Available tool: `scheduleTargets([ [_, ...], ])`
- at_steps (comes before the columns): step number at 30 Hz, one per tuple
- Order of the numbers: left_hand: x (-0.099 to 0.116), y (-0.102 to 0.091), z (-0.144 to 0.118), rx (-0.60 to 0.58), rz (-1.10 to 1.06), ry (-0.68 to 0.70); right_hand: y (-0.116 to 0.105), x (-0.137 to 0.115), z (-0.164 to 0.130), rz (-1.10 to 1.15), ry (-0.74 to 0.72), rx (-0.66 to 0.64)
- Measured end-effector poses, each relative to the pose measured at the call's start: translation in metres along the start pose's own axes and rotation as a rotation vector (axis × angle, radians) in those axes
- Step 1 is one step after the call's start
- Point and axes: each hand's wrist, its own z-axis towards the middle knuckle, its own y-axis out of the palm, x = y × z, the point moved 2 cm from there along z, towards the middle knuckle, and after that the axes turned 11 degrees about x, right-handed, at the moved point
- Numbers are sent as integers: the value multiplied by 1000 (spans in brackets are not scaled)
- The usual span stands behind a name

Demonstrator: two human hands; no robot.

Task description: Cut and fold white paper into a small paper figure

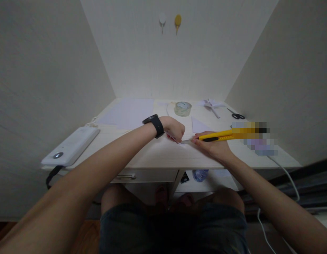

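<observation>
My right hand (213,145) grips a yellow utility knife (221,135), its blade tip pointing left onto a small white paper piece (182,143) on the white desk (158,155). My left hand (174,128), with a dark watch on its wrist, is closed on the edge of that paper, just left of the blade tip. The two hands nearly meet at the desk's front middle.
A roll of clear tape (183,108) stands at the back centre, sheets of pale paper (129,113) lie back left, a paper triangle (199,125) behind the hands, black scissors (236,114) and paper scraps (212,104) back right. A white power bank (72,145) rests at the left edge.
</observation>
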Motion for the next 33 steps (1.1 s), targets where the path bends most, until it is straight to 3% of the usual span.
scheduleTargets([
  [7,-8,2,-2,48,-51,75,-2,-1,-2,-69,-59,-30],
  [33,-20,6,-2,32,-258,121,-3,-2,-2,-10,-111,-91],
])
